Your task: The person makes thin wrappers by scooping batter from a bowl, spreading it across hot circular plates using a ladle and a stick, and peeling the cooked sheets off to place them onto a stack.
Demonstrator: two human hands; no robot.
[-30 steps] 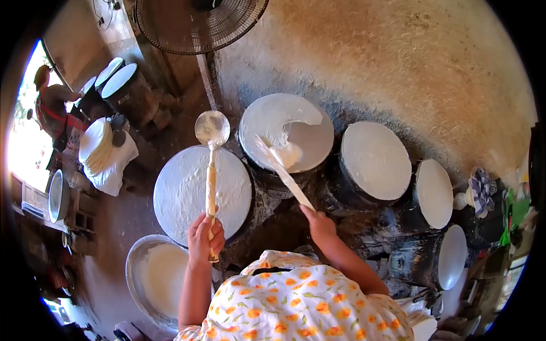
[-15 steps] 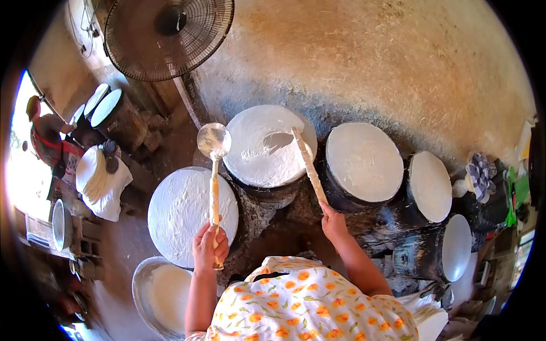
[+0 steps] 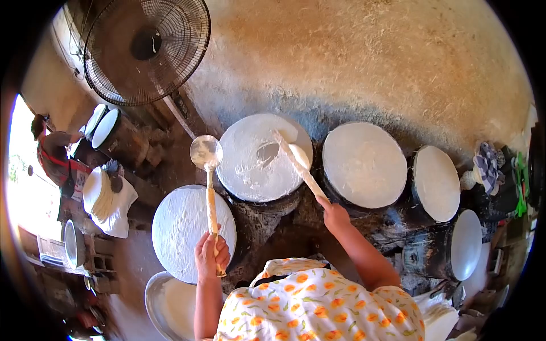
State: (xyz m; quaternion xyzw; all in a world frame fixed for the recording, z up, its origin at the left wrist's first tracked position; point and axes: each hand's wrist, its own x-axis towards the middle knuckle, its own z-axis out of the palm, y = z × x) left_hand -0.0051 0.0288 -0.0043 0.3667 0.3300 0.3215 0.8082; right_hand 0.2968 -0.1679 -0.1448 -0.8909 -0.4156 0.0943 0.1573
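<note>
Our left hand (image 3: pixel 212 254) curls tight round the pale handle of a ladle (image 3: pixel 211 204), round metal bowl smeared white, at the left edge of the coated disc (image 3: pixel 242 167). Our right hand (image 3: pixel 336 216) grips a flat wooden stick (image 3: pixel 305 175), its far end over that disc. There, white paste (image 3: pixel 244 136) lies wet and ridged round a ragged grey gap. Left of the coated disc, nearer us: a grainy disc (image 3: pixel 194 233). Right of it: a smoother disc (image 3: pixel 364 165). Beyond it: rough, stained wall (image 3: pixel 352 62).
</note>
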